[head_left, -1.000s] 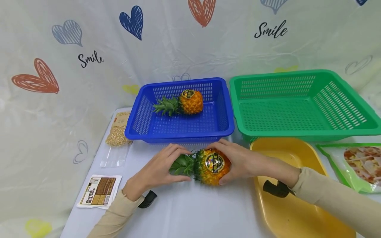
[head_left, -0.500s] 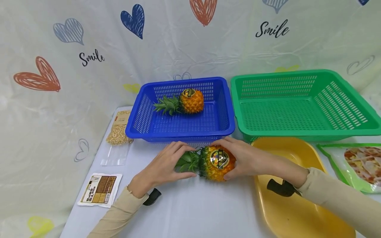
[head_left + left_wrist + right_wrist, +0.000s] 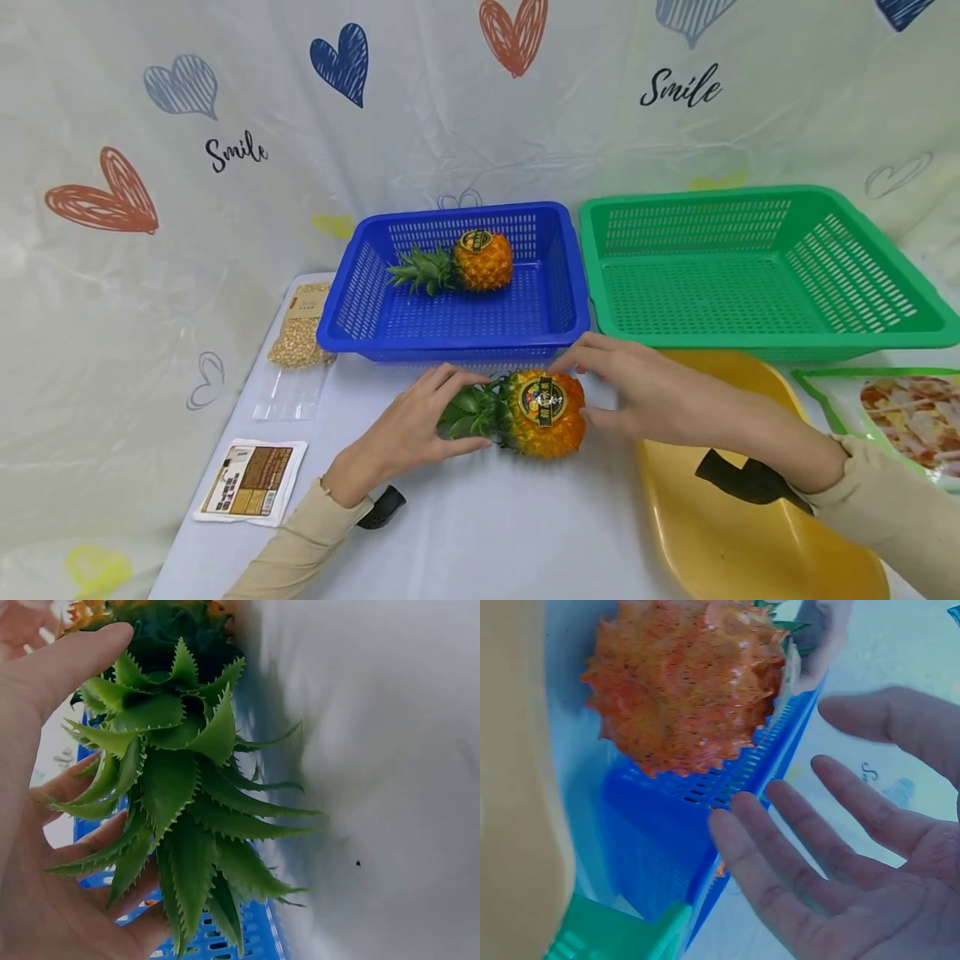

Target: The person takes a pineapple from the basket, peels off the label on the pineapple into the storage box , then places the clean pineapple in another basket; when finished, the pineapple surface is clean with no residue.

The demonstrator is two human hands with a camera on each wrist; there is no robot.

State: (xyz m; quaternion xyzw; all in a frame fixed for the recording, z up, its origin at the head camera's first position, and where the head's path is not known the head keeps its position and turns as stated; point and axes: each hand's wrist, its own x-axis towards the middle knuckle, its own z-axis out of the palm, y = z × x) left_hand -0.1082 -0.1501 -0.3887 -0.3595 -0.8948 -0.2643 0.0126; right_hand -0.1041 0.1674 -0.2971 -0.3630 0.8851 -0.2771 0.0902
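1. The pineapple [image 3: 551, 433] in front of me lies on its side on the white tablecloth [image 3: 487, 533], near the blue basket [image 3: 453, 343]. Its crown points to my left and its round label faces up; lying down is probably steadier than standing with that leafy top.

2. My left hand [image 3: 408, 425] curves round the crown [image 3: 176, 772], thumb on the near side, fingers behind the leaves on the far side. I think I hold it this way because the leaf edges are toothed and a loose cradle spares my skin; how hard I press, I cannot tell.

3. My right hand [image 3: 645, 396] is spread, fingers apart and pinching nothing, just beside the fruit's rounded end. The right wrist view shows a gap there, so the left alone seems to steady the fruit.

4. Inside the blue basket, a second pineapple [image 3: 483, 262] lies the same way, crown left; its walls would keep it from rolling off.

5. The green basket [image 3: 780, 340] stands to the right of the blue one, and the yellow tub [image 3: 705, 533] sits under my right forearm, both presumably placed for easy reach.
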